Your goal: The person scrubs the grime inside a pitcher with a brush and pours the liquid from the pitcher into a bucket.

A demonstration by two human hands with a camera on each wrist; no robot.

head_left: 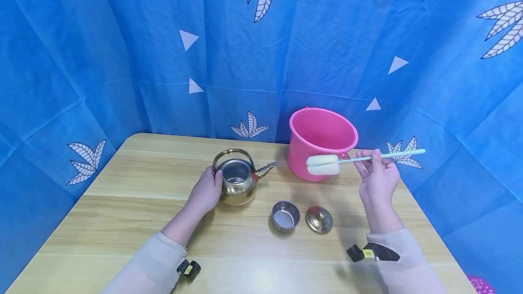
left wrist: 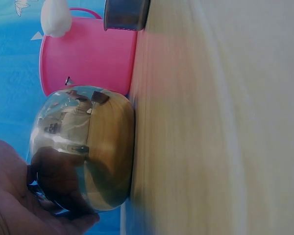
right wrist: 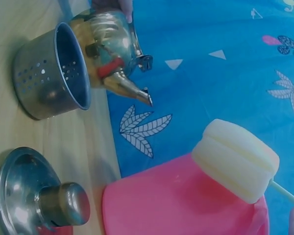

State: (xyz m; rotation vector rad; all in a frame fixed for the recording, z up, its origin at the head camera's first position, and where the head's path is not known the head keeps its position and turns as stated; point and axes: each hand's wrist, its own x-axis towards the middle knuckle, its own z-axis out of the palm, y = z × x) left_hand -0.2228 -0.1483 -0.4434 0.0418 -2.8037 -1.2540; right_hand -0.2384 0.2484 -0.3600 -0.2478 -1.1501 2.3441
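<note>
A shiny gold-coloured metal teapot (head_left: 238, 189) stands lidless on the table, its spout pointing right. My left hand (head_left: 207, 189) holds it at its left side, thumb by the foot of the arched handle; in the left wrist view that hand (left wrist: 19, 196) lies against the rounded body. Between thumb and fingers, my right hand (head_left: 377, 178) pinches the thin green handle of a sponge bottle brush (head_left: 323, 165). The brush is raised and roughly level, its pale sponge head (right wrist: 235, 160) pointing left in front of the pink bucket (head_left: 323, 128).
A perforated metal strainer cup (head_left: 285, 216) sits upright on the wooden table (head_left: 122, 221), right of the teapot. Beside it lies the metal lid (head_left: 319, 219), knob up. A blue patterned curtain (head_left: 163, 58) hangs behind the table and along both sides.
</note>
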